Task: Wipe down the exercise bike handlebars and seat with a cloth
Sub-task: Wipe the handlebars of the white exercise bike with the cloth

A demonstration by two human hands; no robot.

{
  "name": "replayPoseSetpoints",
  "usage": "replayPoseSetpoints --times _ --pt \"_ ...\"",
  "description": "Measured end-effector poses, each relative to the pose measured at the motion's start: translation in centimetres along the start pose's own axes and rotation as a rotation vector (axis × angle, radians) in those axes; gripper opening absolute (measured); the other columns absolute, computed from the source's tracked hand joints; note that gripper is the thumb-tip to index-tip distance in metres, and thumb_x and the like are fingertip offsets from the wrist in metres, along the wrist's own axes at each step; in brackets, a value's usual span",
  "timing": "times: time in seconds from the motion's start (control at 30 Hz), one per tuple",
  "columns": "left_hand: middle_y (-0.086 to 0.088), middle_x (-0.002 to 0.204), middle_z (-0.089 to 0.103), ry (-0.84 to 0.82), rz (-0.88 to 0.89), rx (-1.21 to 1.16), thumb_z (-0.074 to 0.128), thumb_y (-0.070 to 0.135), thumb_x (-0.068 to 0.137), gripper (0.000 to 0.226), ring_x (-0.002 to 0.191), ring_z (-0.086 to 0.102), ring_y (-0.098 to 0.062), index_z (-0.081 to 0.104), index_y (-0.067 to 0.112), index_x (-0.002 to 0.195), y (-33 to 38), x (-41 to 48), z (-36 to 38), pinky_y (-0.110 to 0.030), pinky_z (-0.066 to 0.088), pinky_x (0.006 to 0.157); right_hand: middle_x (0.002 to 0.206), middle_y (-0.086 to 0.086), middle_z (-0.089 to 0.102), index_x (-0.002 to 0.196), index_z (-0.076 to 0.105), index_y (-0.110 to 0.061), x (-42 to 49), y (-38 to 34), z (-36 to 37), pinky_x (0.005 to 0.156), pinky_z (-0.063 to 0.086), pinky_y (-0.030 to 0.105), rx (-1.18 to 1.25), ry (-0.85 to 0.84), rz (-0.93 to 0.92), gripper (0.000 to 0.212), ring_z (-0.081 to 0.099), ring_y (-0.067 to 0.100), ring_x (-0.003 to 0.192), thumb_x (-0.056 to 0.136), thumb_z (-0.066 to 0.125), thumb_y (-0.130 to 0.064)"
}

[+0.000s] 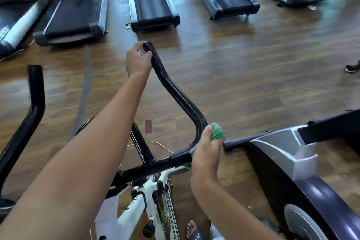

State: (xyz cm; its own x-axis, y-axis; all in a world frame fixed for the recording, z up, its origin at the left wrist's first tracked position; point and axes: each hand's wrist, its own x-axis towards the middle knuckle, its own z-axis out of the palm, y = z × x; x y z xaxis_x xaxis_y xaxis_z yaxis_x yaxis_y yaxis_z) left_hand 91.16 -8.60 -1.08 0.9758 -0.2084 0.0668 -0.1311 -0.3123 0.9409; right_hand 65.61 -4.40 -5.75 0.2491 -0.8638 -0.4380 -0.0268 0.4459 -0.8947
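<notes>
Wiping under way in the head view: right hand [206, 154] clenched around the green cloth [217, 133], pressed to the bend of the right handlebar [181, 99]. Left hand [137, 60] curled round that bar's far tip, steadying it. Seems mid-handlebar, early in the task. Next likely calls for sliding the cloth up toward the tip, then the left handlebar [35, 91]; seat out of view.

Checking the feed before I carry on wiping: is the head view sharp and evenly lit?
Head view: the cloth, right hand and handlebar read sharply; wide-angle bending curves the treadmills; window glare streaks the floor; the machine at right is smeared by blur.
</notes>
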Motion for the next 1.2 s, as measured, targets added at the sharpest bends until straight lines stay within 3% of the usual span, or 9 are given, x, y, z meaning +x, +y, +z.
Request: replayPoseSetpoints --times 0.1,0.17,0.27,0.43,0.57,0.7,0.83,0.97,1.2 --pt "0.007 0.089 0.055 -0.01 -0.032 0.01 0.063 0.007 0.089 0.04 0.087 0.072 -0.027 0.065 0.024 0.126 0.7 0.3 -0.2 -0.038 0.057 0.087 0.133 0.014 0.052 0.135 0.035 -0.027 -2.3 2.4 0.4 0.106 0.042 0.047 -0.082 -0.032 0.015 0.054 0.053 0.029 0.12 0.094 0.045 -0.06" --pt "0.006 0.089 0.058 -0.012 -0.031 0.035 0.064 0.008 0.087 0.041 0.085 0.072 -0.028 0.066 0.025 0.124 0.7 0.5 -0.4 -0.038 0.057 0.086 0.133 0.011 0.051 0.131 0.035 -0.032 -3.0 2.9 0.3 0.107 0.041 0.049 -0.069 -0.06 0.055 0.04 0.052 0.029 0.122 0.098 0.042 -0.054" --pt "0.003 0.098 0.06 -0.012 -0.015 0.059 0.066 0.012 0.084 0.041 0.087 0.071 -0.028 0.066 0.026 0.124 0.4 0.6 -0.7 -0.039 0.058 0.086 0.119 0.009 0.056 0.105 0.042 -0.033 -0.3 0.7 -0.5 0.098 0.046 0.043 -0.109 -0.088 0.014 0.008 0.057 0.026 0.108 0.104 0.041 -0.041" --pt "0.011 0.082 0.062 -0.011 0.007 0.02 0.064 0.01 0.085 0.036 0.066 0.064 -0.02 0.068 0.027 0.117 0.1 0.3 -0.4 -0.039 0.058 0.083 0.105 0.004 0.059 0.107 0.047 -0.034 5.2 -2.7 -1.2 0.081 0.051 0.035 -0.376 -0.434 -0.066 0.009 0.062 0.021 0.094 0.105 0.044 -0.041" --pt "0.007 0.085 0.067 0.015 0.044 0.008 0.063 0.012 0.09 0.039 0.068 0.067 -0.017 0.065 0.028 0.125 -0.5 0.0 0.0 -0.039 0.059 0.081 0.088 0.004 0.054 0.108 0.051 -0.023 8.3 -5.2 0.1 0.046 0.048 0.017 -0.355 -0.67 0.018 0.008 0.058 0.016 0.068 0.105 0.048 -0.03" --pt "0.008 0.074 0.063 0.055 0.096 0.067 0.057 0.02 0.09 0.033 0.072 0.067 -0.025 0.062 0.034 0.119 -1.2 -0.1 0.7 -0.045 0.058 0.08 0.082 0.004 0.057 0.098 0.054 -0.022 12.4 -6.9 2.9 0.058 0.049 0.023 -0.385 -0.766 -0.007 0.013 0.056 0.016 0.069 0.105 0.049 -0.032" --pt "-0.005 0.091 0.061 0.123 0.109 0.1 0.046 0.023 0.094 0.031 0.083 0.057 -0.025 0.052 0.033 0.123 -1.8 -0.8 2.2 -0.039 0.047 0.078 0.076 0.01 0.056 0.098 0.048 -0.016 17.3 -9.8 7.0 0.05 0.051 0.029 -0.254 -0.759 0.045 0.021 0.062 0.017 0.052 0.102 0.054 -0.036" --pt "-0.011 0.098 0.06 0.188 0.156 0.058 0.056 0.036 0.092 0.01 0.078 0.055 -0.019 0.048 0.041 0.094 -1.4 -0.4 3.0 -0.032 0.04 0.068 0.075 0.007 0.057 0.092 0.051 -0.018 21.8 -10.9 12.0 0.051 0.054 0.03 -0.257 -0.844 0.011 0.027 0.062 0.021 0.061 0.096 0.061 -0.043" --pt "0.014 0.084 0.062 0.302 0.07 -0.043 0.068 0.029 0.078 0.015 0.081 0.062 -0.009 0.054 0.03 0.085 -0.7 1.1 4.1 -0.025 0.048 0.078 0.088 0.008 0.065 0.116 0.057 -0.011 28.6 -10.5 19.8 0.055 0.053 0.03 -0.362 -1.052 0.136 0.033 0.066 0.021 0.068 0.092 0.071 -0.028"
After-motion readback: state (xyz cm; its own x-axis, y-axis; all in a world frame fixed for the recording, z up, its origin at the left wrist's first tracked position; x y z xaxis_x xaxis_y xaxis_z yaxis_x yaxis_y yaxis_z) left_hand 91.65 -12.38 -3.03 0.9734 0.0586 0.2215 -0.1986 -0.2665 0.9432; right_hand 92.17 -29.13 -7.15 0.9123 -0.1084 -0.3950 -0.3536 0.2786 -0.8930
